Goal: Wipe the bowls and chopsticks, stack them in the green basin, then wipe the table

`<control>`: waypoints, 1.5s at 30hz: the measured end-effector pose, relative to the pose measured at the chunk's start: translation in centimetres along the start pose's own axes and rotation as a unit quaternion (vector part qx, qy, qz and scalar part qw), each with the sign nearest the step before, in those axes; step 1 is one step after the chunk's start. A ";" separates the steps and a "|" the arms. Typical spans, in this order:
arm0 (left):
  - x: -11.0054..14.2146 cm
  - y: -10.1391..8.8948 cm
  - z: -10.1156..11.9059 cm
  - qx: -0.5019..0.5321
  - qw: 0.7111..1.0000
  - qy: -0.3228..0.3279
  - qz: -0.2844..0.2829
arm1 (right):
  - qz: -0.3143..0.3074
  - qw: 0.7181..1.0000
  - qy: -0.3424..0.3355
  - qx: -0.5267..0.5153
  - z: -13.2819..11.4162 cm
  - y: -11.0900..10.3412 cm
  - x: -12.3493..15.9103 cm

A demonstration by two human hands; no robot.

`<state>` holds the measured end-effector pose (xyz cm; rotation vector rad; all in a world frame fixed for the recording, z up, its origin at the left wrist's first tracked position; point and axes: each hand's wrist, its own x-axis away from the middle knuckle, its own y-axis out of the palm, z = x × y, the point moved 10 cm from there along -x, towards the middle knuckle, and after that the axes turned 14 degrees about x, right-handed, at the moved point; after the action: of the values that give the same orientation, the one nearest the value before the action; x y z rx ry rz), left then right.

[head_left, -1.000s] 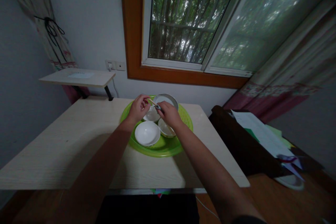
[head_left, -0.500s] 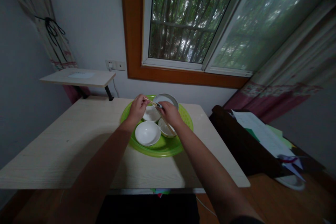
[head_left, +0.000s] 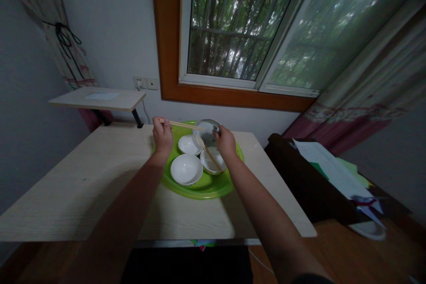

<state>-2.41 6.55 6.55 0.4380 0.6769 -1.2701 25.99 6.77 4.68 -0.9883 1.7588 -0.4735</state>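
Observation:
My left hand [head_left: 163, 136] is closed on the end of a pair of chopsticks [head_left: 181, 124], which reach right above the green tray. My right hand [head_left: 226, 141] pinches a small dark grey thing [head_left: 216, 129] of unclear kind, close to the chopsticks' far ends. Behind it a larger pale bowl [head_left: 203, 125] is partly hidden. On the round green tray [head_left: 196, 194] sit three smaller white bowls: one at the front [head_left: 186, 169], one behind it [head_left: 189, 144], and one at the right [head_left: 208, 164]. A wooden spoon [head_left: 211, 156] leans across the right bowl.
The tray rests on a pale wooden table [head_left: 109, 186]. A small raised shelf [head_left: 100, 99] with a paper stands at the back left. Beyond the table's right edge, papers [head_left: 329, 168] lie on a dark brown piece of furniture. A window [head_left: 246, 31] is behind.
My left hand has moved left with the chopsticks and my right hand a little right with the dark thing, so the hands are farther apart. The bowls and tray have stayed put.

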 end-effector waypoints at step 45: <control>0.4 -0.6 -0.6 0.025 0.993 -0.078 0.082 | 0.002 0.990 -0.124 -0.066 -3.6 -0.6 0.1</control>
<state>-3.04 6.45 5.89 0.4216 0.4689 -1.1544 22.99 5.88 6.48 -1.0863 1.5819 -0.2226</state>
